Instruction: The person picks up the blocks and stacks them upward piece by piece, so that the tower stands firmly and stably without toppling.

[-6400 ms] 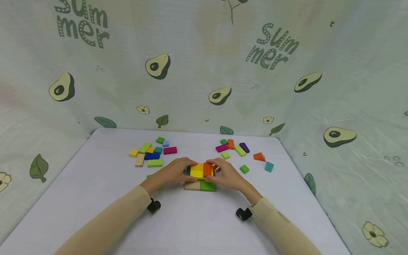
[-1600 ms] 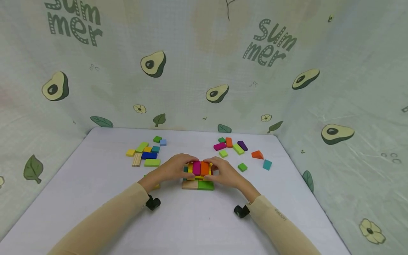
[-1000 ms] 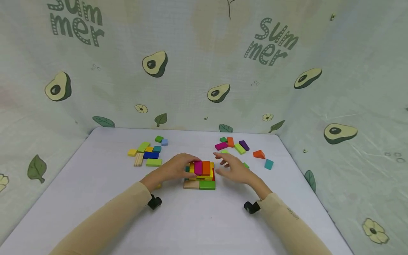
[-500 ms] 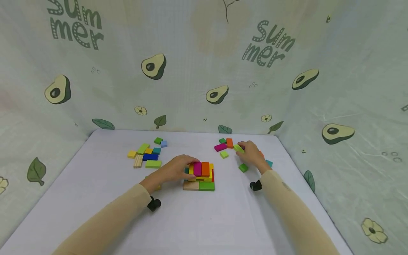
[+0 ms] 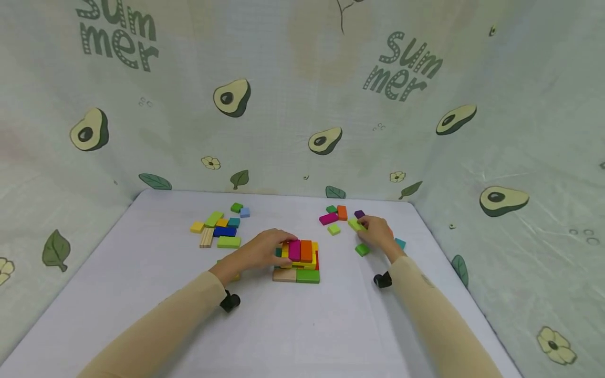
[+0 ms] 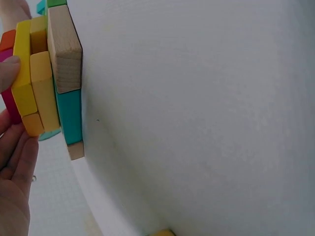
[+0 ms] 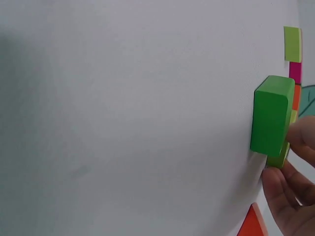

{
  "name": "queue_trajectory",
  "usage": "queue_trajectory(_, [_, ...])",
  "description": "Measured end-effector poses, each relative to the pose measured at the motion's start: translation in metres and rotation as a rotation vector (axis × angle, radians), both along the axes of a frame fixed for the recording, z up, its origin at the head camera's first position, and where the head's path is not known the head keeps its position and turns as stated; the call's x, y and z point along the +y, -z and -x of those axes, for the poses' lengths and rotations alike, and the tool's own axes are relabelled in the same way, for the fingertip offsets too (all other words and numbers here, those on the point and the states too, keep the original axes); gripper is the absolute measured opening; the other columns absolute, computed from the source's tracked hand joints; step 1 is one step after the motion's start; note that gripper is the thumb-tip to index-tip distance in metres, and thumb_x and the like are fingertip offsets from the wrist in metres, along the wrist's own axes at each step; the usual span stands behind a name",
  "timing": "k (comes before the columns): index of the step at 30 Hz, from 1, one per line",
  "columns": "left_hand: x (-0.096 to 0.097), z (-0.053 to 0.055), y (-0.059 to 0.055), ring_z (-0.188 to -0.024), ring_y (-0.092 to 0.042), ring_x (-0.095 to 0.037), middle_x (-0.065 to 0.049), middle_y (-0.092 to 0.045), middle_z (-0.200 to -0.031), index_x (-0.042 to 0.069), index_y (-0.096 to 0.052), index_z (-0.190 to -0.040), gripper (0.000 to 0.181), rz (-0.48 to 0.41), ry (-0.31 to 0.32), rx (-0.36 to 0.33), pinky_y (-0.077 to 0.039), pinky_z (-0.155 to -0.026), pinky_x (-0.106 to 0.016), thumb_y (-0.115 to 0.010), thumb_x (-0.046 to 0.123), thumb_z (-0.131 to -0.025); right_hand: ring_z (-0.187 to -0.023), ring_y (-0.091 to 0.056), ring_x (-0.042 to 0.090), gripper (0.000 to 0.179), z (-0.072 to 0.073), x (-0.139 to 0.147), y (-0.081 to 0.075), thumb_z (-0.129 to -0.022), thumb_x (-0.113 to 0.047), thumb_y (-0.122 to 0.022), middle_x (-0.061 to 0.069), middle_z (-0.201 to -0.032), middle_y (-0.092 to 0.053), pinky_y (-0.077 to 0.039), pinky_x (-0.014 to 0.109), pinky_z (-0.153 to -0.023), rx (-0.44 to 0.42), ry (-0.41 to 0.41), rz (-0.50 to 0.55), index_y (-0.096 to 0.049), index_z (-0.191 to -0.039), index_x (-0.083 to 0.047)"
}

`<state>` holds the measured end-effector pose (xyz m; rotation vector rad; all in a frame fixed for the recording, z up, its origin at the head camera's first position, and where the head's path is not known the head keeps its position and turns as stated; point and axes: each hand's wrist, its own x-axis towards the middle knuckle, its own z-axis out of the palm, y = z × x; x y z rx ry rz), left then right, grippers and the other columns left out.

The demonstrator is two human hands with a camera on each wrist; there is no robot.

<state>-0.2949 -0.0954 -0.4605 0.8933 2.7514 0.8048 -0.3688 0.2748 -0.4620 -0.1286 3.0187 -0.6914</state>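
Note:
In the head view a layered stack of coloured wooden blocks stands mid-table. On its top lie a magenta block [image 5: 294, 250] and an orange block [image 5: 306, 251], side by side. My left hand [image 5: 260, 249] pinches the magenta block from its left, fingers at the far end and thumb at the near end. The left wrist view shows that thumb beside a yellow block [image 6: 22, 73] of the stack. At the back right my right hand [image 5: 378, 232] pinches a lime block [image 5: 355, 224]. A green block [image 7: 270, 118] in the right wrist view partly hides the lime block.
Several loose blocks lie at the back left, among them a blue block [image 5: 225, 231]. Near my right hand are a purple block [image 5: 360, 214], another magenta block [image 5: 329, 219] and a teal block [image 5: 400, 243]. A patterned cloth [image 5: 283, 173] hangs behind the table.
The magenta block has gone from the back-left group onto the stack. My right hand has left the orange block, reached back right and taken hold of the lime block.

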Motion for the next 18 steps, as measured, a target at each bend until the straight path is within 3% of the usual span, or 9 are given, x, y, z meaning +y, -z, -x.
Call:
queue_trajectory(3, [0.002,0.0,0.0,-0.136,-0.056,-0.025,-0.005,-0.062,-0.148,0.017,-0.06,-0.149,0.066,-0.001,0.008,0.001,-0.047,-0.117,-0.047,-0.086,0.035,-0.092,-0.11,-0.061,0.036,0.04,-0.008,0.003,0.0,-0.099,-0.013,-0.07,0.023,-0.126,-0.069,-0.054,0.054,-0.104,0.0,0.001,0.002,-0.067,-0.137,-0.001])
queue_trajectory(7, [0.002,0.0,0.001,-0.134,-0.057,-0.025,-0.005,-0.063,-0.147,0.016,-0.06,-0.149,0.065,-0.001,0.009,0.001,-0.048,-0.116,-0.047,-0.086,0.035,-0.092,-0.106,-0.062,0.033,0.037,-0.02,0.0,-0.007,-0.099,-0.013,-0.071,0.019,-0.121,-0.071,-0.057,0.049,-0.097,0.061,-0.06,0.018,-0.071,-0.135,-0.004])
queue_trajectory(13, [0.001,-0.001,0.002,-0.13,-0.058,-0.025,-0.004,-0.062,-0.143,0.016,-0.063,-0.145,0.062,-0.007,-0.007,0.023,-0.05,-0.114,-0.046,-0.087,0.033,-0.091,-0.097,-0.064,0.025,0.033,-0.049,-0.032,-0.035,-0.098,-0.009,-0.073,0.011,-0.117,-0.074,-0.061,0.041,-0.089,0.174,-0.343,0.093,-0.074,-0.131,-0.004])
queue_trajectory(18, [0.002,-0.002,0.002,-0.13,-0.058,-0.023,-0.003,-0.062,-0.142,0.018,-0.064,-0.144,0.061,-0.03,-0.017,0.029,-0.051,-0.113,-0.045,-0.088,0.033,-0.09,-0.104,-0.067,0.02,0.035,-0.07,-0.062,-0.044,-0.099,-0.009,-0.075,0.004,-0.122,-0.073,-0.062,0.038,-0.094,0.169,-0.508,0.115,-0.073,-0.134,-0.01])
